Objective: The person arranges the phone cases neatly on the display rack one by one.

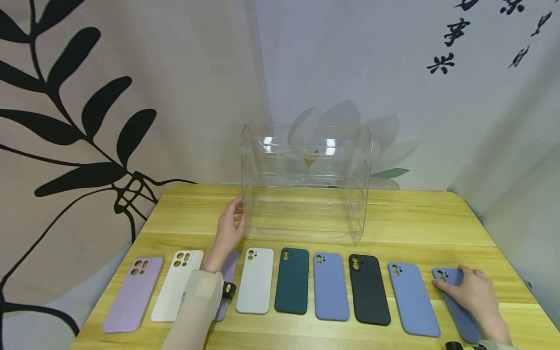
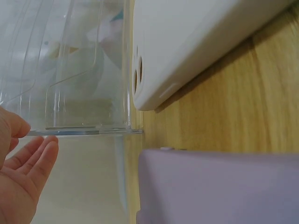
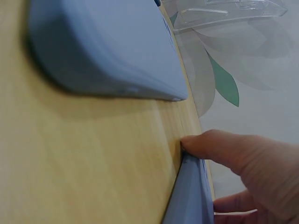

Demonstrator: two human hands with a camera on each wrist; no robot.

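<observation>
A clear acrylic tiered rack [image 1: 306,233] stands at the back middle of the table. My left hand [image 1: 228,232] is at its left side; in the left wrist view the panel edge [image 2: 74,132] lies between thumb and fingers. At the right end of a row of phone cases, my right hand [image 1: 476,295] grips a blue phone case [image 1: 466,318] by its edges near the camera cutouts. The thumb is on its left edge and the fingers on its right, as the right wrist view shows. This case [image 3: 189,191] rests on the table.
Left of it lie another blue case [image 1: 414,301], a black case [image 1: 370,291], a blue-violet case [image 1: 331,289], a dark green case [image 1: 291,284] and a white case [image 1: 254,284]. Farther left are a purple case [image 1: 229,267] partly behind my left arm, a cream case [image 1: 168,291] and a lilac case [image 1: 133,299].
</observation>
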